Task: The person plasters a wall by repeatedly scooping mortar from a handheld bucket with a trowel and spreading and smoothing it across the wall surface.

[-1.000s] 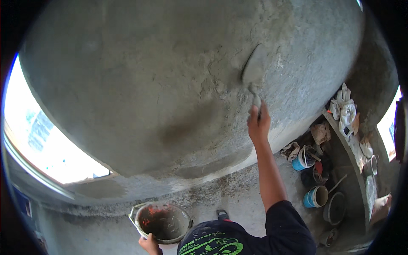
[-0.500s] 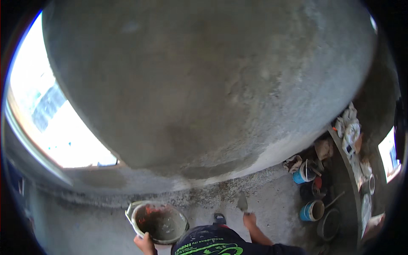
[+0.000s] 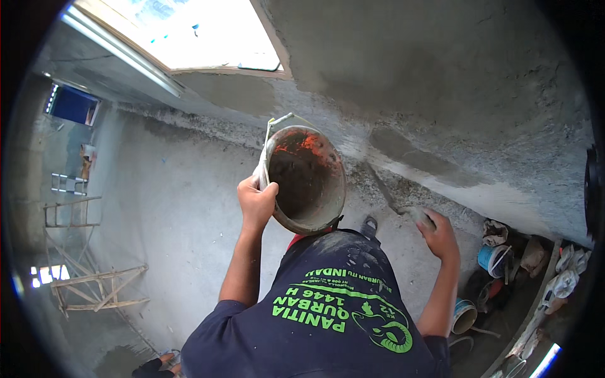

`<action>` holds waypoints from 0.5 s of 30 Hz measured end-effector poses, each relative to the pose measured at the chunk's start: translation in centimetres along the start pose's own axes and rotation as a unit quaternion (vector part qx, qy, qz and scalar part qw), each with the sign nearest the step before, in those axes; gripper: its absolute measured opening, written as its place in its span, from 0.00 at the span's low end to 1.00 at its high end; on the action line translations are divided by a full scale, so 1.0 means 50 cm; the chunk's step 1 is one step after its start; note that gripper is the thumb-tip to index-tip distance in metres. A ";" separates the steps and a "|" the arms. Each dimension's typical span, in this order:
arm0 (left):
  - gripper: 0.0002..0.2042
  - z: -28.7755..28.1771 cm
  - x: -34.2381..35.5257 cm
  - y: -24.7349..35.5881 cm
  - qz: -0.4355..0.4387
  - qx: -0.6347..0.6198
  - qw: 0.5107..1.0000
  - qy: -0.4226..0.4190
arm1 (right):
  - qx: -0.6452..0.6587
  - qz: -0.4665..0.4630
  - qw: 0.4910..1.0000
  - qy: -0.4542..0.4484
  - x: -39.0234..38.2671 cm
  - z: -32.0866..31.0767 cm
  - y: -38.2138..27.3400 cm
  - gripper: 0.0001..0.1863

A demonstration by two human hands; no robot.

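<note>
The bucket [image 3: 338,189] is grey with bright orange splotches inside. The shirt [image 3: 283,353] is dark blue with green letters and shapes. The wall [image 3: 454,69] is grey with darker patches.

Pretty grubby bucket [image 3: 334,183], tbh: smeared grey with orange-red patches inside, held by the rim, mouth up. The trowel [image 3: 384,191] is gripped by its greyish handle over to the right, blade pointed forward, apart from the bucket.
</note>
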State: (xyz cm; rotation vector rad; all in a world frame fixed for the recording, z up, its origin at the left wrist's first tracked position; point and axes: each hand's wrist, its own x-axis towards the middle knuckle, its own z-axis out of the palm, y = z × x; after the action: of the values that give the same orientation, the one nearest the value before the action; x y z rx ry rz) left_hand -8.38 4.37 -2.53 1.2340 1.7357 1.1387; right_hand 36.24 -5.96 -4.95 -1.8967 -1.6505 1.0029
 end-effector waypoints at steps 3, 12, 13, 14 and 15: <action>0.05 -0.001 -0.001 0.023 0.015 0.001 1.000 -0.008 | -0.146 -0.081 0.986 -0.015 0.035 -0.039 -0.145 0.23; 0.05 0.011 -0.007 0.080 -0.006 -0.136 0.989 0.055 | -0.166 -0.079 0.980 -0.075 0.018 -0.041 -0.179 0.21; 0.05 0.014 -0.010 0.085 -0.001 -0.115 0.992 0.056 | -0.158 -0.041 0.982 -0.094 0.012 -0.036 -0.174 0.21; 0.04 0.018 -0.011 0.090 0.001 -0.096 0.994 0.049 | -0.144 -0.075 0.982 -0.097 0.011 -0.034 -0.171 0.21; 0.04 0.022 -0.014 0.095 0.004 -0.089 0.994 0.057 | -0.146 -0.089 0.977 -0.131 0.013 -0.033 -0.172 0.21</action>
State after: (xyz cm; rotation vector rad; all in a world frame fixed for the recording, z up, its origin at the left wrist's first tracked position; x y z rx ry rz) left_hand -5.63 4.74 1.54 1.0867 1.6709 1.3602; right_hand 31.83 -3.42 2.24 -1.8087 -2.1833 1.0163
